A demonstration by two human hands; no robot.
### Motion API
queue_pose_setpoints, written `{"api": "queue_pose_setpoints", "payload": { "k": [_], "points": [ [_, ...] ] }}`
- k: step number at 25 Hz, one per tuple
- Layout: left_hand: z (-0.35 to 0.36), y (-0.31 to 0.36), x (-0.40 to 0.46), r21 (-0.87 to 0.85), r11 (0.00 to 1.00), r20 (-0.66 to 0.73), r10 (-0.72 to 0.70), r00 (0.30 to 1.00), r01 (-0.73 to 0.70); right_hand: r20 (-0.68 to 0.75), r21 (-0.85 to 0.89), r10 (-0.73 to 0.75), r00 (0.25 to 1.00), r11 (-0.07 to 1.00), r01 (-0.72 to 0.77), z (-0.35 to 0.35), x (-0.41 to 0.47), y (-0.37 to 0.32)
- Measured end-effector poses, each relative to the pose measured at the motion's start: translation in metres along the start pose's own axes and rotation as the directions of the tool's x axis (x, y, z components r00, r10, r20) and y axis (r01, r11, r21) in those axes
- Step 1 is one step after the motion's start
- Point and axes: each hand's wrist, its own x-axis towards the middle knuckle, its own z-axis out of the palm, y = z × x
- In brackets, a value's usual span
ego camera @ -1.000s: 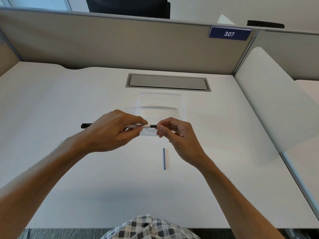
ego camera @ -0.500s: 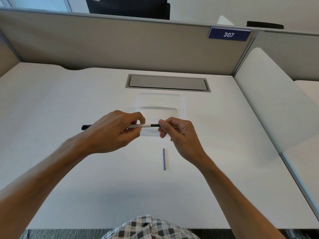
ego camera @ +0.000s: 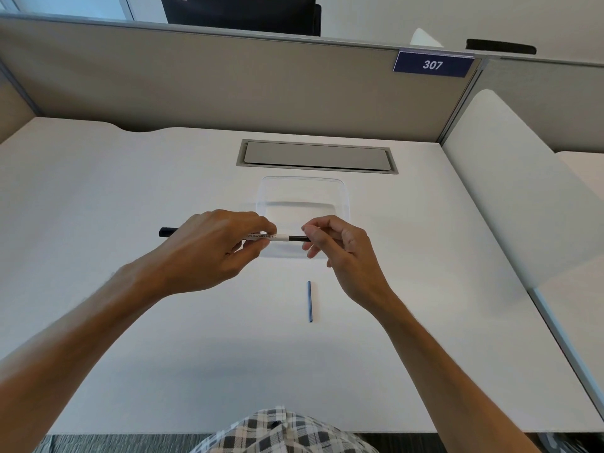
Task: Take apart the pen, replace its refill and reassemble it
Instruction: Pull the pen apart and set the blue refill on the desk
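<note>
The left hand (ego camera: 215, 246) grips the white pen barrel (ego camera: 266, 237), held level above the desk (ego camera: 98, 197). The right hand (ego camera: 333, 243) pinches a dark rod (ego camera: 298, 238) at the barrel's right end. More rod shows than a second ago, so it looks like the old refill coming out. A blue refill (ego camera: 309, 301) lies near, on the desk.

A dark blue rectangular plate with white edging (ego camera: 433, 64), fixed at the top edge of the beige fabric desk partition (ego camera: 228, 86), carries the white italic number "307". The white plastic barrel of the pen (ego camera: 273, 237), held level above the desk, bears a line of small black capital print; only the end of it can be made out, roughly "LABS ETC", and the letters before that are too small and partly covered by fingers.
</note>
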Motion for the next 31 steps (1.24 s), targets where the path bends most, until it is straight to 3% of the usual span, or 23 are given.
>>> {"api": "queue_pose_setpoints", "payload": {
  "k": [31],
  "points": [
    [0.004, -0.005, -0.005, 0.008, 1.000, -0.002, 0.021, 1.000, -0.021, 0.116, -0.009, -0.026, 0.993, 1.000, 0.027, -0.007, 0.001, 0.007]
  ]
}}
